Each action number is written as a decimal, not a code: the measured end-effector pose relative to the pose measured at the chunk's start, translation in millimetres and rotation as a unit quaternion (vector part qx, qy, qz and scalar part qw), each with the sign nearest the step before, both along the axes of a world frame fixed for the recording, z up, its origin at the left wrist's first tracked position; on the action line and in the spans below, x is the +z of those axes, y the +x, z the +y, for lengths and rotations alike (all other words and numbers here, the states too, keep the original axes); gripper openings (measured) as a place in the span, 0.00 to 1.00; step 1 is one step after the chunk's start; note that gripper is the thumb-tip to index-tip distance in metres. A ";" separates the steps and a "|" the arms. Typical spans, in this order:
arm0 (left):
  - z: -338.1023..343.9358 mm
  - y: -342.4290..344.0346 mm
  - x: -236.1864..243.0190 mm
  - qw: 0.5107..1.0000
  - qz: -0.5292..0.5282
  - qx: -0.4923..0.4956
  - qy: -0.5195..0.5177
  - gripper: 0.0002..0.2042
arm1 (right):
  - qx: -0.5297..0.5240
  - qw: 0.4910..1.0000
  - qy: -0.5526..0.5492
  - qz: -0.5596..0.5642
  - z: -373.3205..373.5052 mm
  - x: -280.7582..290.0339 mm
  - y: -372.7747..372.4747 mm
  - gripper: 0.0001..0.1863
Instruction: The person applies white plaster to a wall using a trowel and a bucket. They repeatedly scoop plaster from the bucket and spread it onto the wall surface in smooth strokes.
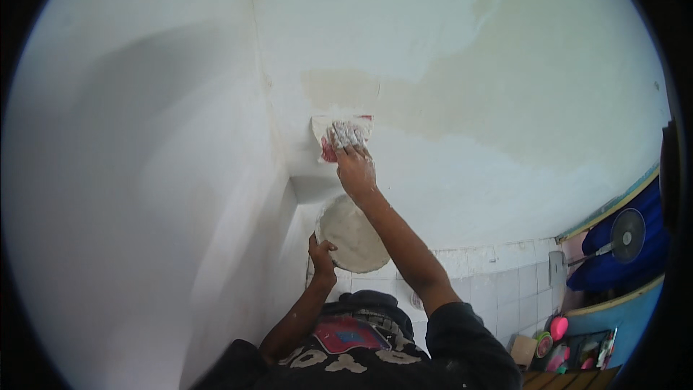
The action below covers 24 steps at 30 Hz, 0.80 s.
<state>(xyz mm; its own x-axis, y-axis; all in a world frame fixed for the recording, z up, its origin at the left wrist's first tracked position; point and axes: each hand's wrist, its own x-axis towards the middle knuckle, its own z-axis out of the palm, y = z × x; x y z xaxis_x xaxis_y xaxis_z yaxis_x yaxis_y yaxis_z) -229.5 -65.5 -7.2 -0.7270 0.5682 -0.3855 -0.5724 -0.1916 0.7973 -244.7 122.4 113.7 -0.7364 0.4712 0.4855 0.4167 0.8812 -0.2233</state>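
Observation:
My right hand [354, 162] is raised in front of me, its fingers closed on a red putty spreader [329, 150] smeared thickly with white putty. The spreader lies against the pale wall [404, 43], close to the inner corner. Lower down, my left hand [322, 258] grips the left rim of a round pan [354, 237] that holds whitish putty. My right forearm passes over the pan's right side and covers part of it. White smears coat the fingers of my right hand.
A side wall [144, 195] rises close on my left. White tiles [505, 292] run along the lower wall. At the right, a fan [627, 235] stands before a blue curtain [592, 282] in an opening. Pink items [559, 328] and a box [523, 350] sit low at the right.

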 end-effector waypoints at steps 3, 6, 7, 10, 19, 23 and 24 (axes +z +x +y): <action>1.4 -9.8 -24.2 1.000 0.019 -0.010 -0.003 0.33 | 0.006 1.000 -0.004 0.029 -16.7 6.3 4.4 0.35; -2.9 -10.5 -20.9 1.000 0.017 -0.010 -0.001 0.34 | 0.073 0.977 0.007 0.201 -34.9 34.4 1.5 0.28; -1.6 -10.3 -24.2 1.000 0.008 -0.018 0.012 0.35 | 0.095 0.966 -0.062 0.233 -38.9 36.3 -1.3 0.26; 3.3 -9.3 -33.9 0.999 0.025 -0.033 0.018 0.32 | 0.091 0.931 -0.141 0.324 -36.3 31.0 -29.8 0.15; 0.8 -7.5 -24.1 0.999 0.007 -0.030 0.023 0.33 | -0.066 0.896 -0.057 0.435 32.5 33.1 -2.6 0.12; 1.2 -7.9 -25.6 0.999 0.007 -0.030 0.011 0.32 | -0.090 0.852 -0.021 0.515 35.5 48.4 49.3 0.12; 0.9 -7.7 -28.8 0.999 0.008 -0.027 0.017 0.32 | -0.113 0.869 -0.026 0.481 29.7 52.1 52.1 0.12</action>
